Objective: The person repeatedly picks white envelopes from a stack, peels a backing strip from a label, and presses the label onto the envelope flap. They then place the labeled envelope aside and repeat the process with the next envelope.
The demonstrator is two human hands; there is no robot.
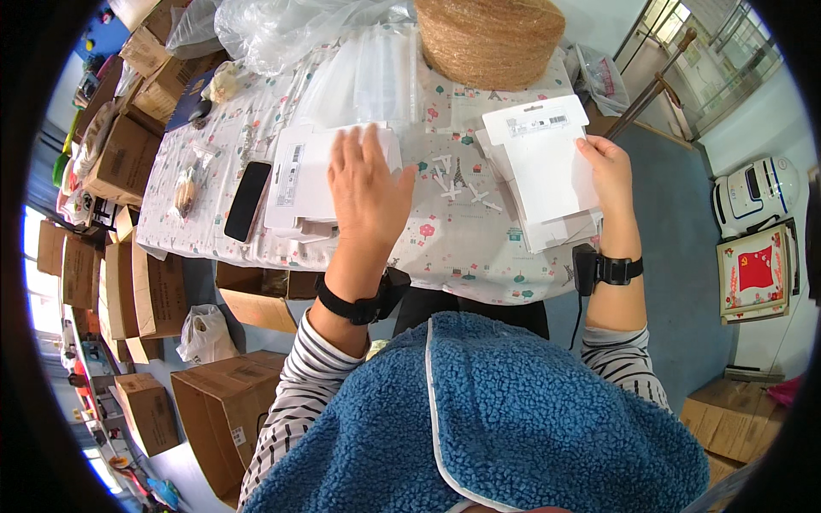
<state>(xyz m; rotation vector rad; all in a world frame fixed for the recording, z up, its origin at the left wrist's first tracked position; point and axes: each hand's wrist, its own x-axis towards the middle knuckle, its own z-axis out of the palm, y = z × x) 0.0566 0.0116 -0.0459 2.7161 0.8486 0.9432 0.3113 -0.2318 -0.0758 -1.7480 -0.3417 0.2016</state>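
Observation:
My left hand [368,184] lies over a stack of white cards [304,184], its fingers stretched out; whether it presses on them I cannot tell. By its right edge, a white hang card [547,162] with a slot and a printed label is pinched in my right hand [609,167]. Under that card more white cards [547,235] are piled, mostly covered. Between the two piles several small white plastic pieces [451,181] are scattered on the patterned tablecloth [428,256]. A black phone [248,202] rests left of the left stack.
Clear plastic bags [368,81] are spread behind the left stack, and a large roll of brown fibrous material [489,43] stands at the back. A small bag with beige contents [186,190] is at the table's left. Cardboard boxes [227,398] crowd the floor on the left.

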